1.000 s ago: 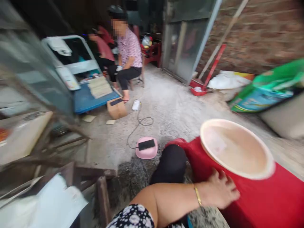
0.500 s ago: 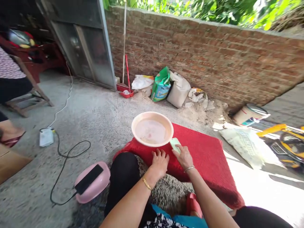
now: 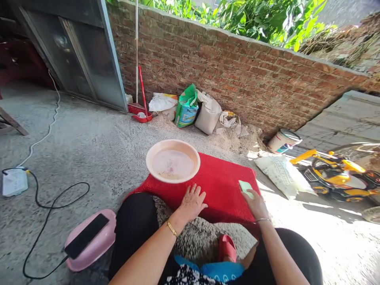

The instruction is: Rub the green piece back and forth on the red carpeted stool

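In the head view, my right hand (image 3: pixel 255 202) grips a thin pale green sponge (image 3: pixel 246 189), pressed flat against the right part of a red cloth-covered bench (image 3: pixel 221 174). Its fingers partly cover the sponge. My left hand (image 3: pixel 192 202), with a gold bracelet at the wrist, rests palm down on the bench's near edge, fingers spread and nothing in them. Just beyond it, a shallow pale pink basin (image 3: pixel 173 180) of cloudy water stands on the bench's left end.
A phone (image 3: pixel 86 236) lies on a pink plastic stool (image 3: pixel 97 253) at left, its black cable looping over the concrete. Several sacks (image 3: pixel 208 114) lean by the brick wall (image 3: pixel 243 75). A paint bucket (image 3: pixel 284 141) and a yellow toy vehicle (image 3: pixel 338 174) are at right.
My right hand has slid the sponge from beside the basin to the bench's right part. My left hand stays near the front edge. The view has turned right.
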Motion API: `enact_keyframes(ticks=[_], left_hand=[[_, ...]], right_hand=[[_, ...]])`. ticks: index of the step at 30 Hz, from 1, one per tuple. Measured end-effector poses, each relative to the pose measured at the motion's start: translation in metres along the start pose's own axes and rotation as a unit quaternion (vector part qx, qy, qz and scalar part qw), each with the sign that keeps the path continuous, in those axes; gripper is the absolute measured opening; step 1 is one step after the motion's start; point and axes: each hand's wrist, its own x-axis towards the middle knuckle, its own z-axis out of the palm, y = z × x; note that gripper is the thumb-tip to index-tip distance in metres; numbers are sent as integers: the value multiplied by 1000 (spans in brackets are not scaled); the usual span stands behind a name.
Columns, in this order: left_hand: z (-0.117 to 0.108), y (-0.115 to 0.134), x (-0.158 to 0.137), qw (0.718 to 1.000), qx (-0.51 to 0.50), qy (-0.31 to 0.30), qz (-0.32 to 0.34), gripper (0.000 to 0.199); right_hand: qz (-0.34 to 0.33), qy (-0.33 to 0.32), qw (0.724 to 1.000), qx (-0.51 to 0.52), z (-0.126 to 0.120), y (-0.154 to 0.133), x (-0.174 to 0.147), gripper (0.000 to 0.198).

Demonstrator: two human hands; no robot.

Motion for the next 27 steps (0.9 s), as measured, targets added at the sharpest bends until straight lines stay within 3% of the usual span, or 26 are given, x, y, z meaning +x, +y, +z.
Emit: enact_keyframes(ticks=[5, 7, 9, 12, 16, 20, 23, 27], left_hand=[[6, -3, 4, 999, 30, 12, -12, 22], [6, -4, 3, 999, 36, 24, -22, 25], [6, -6, 3, 998, 42, 32, -30, 25], [12, -8, 7, 997, 37, 54, -29, 22], [28, -13, 18, 995, 11, 103, -11, 28], [35, -21, 25, 995, 25, 92, -2, 37], [32, -26, 30, 996, 56, 68, 4, 41], [25, -35, 40, 995, 86, 30, 43, 45]], right_hand=[[-136, -83, 987, 34, 46, -121, -23, 39], [-205, -92, 974, 36, 61, -152, -28, 38], [-246, -93, 965, 18, 67, -160, -25, 39], [-219, -91, 971, -33, 60, -129, -7, 41], [-65, -107, 990, -62, 26, -38, 24, 44], [61, -97, 990, -77, -9, 35, 40, 47], [91, -75, 991, -54, -18, 47, 41, 47], [-27, -59, 998, 4, -4, 7, 29, 43]])
